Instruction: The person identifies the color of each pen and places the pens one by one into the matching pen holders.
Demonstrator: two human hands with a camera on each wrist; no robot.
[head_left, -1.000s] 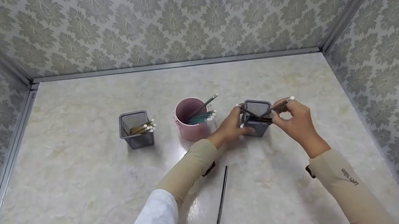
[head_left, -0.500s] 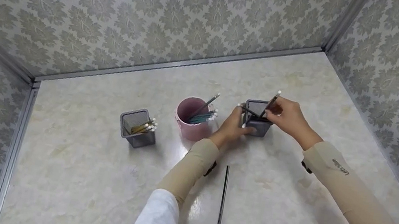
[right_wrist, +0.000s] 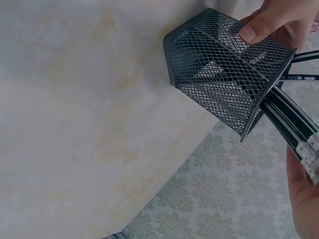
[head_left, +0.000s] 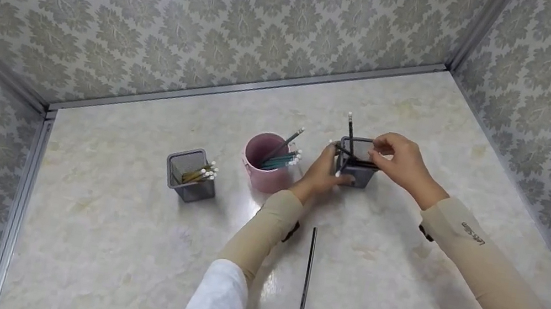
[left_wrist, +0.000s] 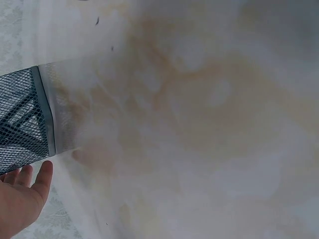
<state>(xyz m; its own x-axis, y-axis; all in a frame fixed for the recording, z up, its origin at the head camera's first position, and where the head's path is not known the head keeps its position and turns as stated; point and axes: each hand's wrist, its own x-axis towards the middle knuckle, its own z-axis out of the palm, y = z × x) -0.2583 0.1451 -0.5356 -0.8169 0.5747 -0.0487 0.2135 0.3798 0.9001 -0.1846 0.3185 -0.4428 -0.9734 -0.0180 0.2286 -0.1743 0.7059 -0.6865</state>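
My left hand (head_left: 317, 177) grips a dark mesh pencil holder (head_left: 359, 177), its thumb on the near side and its fingers at the left side. Black pencils (right_wrist: 294, 117) with white ends stand in this holder, most of them leaning right. One black pencil (head_left: 350, 131) points up and slightly left, out of any hand. My right hand (head_left: 402, 161) is at the holder's right rim, fingers loosely bent beside the pencil ends; the head view hides whether it touches them. In the left wrist view, my left hand (left_wrist: 22, 196) lies against the mesh.
A pink cup (head_left: 268, 178) with teal pencils (head_left: 280, 162) stands left of the holder. Further left is a second mesh holder (head_left: 193, 192) with yellow pencils (head_left: 198, 175). A lone black pencil (head_left: 307, 277) lies on the marbled table (head_left: 123, 263). Patterned walls border the table.
The pencil in my right hand has swung from leaning right to leaning slightly left, and the hand has let go of it. My left hand stays on the holder.
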